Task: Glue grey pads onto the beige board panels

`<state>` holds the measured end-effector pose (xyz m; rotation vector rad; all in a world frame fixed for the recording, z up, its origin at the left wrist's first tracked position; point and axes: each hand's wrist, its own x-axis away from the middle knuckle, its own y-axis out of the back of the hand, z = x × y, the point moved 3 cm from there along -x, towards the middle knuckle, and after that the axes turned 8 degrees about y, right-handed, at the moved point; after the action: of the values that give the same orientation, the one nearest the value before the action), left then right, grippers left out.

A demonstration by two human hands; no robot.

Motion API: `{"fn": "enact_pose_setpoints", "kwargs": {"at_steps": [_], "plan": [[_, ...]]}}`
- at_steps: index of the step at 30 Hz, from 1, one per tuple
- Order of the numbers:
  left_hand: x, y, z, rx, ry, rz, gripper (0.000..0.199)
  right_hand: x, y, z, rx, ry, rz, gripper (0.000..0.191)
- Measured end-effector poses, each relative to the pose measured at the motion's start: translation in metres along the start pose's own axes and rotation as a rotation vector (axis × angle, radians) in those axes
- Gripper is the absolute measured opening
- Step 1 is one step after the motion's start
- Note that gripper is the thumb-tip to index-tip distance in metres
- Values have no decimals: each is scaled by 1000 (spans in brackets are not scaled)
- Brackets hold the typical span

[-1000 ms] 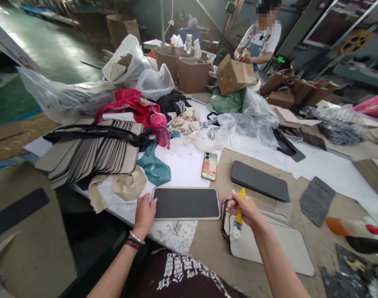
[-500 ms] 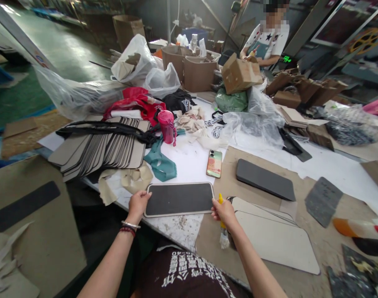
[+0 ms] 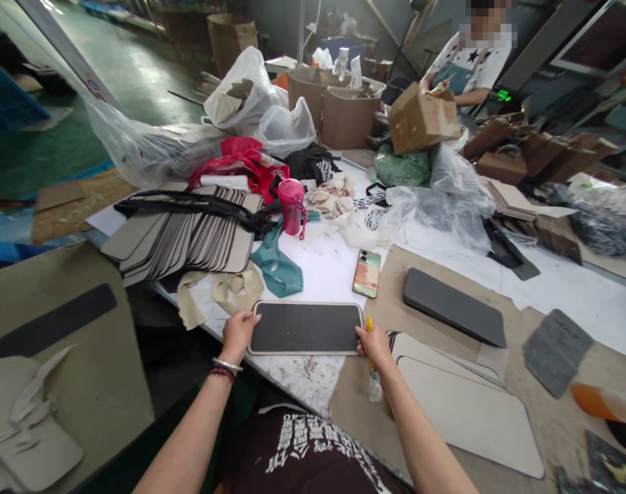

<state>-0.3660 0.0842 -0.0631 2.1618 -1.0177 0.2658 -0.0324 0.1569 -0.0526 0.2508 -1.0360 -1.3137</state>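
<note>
A dark grey rounded rectangular panel with a pale rim [image 3: 306, 328] lies level between my hands near the table's front edge. My left hand [image 3: 239, 335] pinches its left end, thumb on top. At the opposite end, my right hand [image 3: 374, 343] grips the panel's edge and also keeps a yellow-handled brush [image 3: 372, 374] in the fingers, its pale bristles pointing down. To the right sits a stack of beige rounded panels [image 3: 461, 405]. Behind that stack is a dark grey panel stack [image 3: 454, 307]. A phone [image 3: 367, 273] rests just beyond the held panel.
Fanned beige panels [image 3: 189, 237] lie at the left beside a pink cup [image 3: 292, 206] and a teal cloth strip [image 3: 278, 264]. Plastic bags, cardboard boxes [image 3: 424, 120] and scraps crowd the back. A bottle with orange contents [image 3: 600, 400] lies far right. Another person [image 3: 470, 62] stands behind the boxes.
The view has shifted slightly, so most things appear further right. Both hands keep the same hold on the panel, and the brush stays in my right hand.
</note>
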Motion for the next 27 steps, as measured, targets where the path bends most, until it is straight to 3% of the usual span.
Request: {"fn": "enact_pose_setpoints", "kwargs": {"at_steps": [12,22,27], "plan": [[2,2,-5,-57,14,-8,21,0,6,4,-19,32,10,27],[5,-1,-8,-98,13,-45,16,-1,5,4,-7,33,90,35],[6,0,-14,-152,14,-55,13,4,7,10,-53,22,61,30]]}}
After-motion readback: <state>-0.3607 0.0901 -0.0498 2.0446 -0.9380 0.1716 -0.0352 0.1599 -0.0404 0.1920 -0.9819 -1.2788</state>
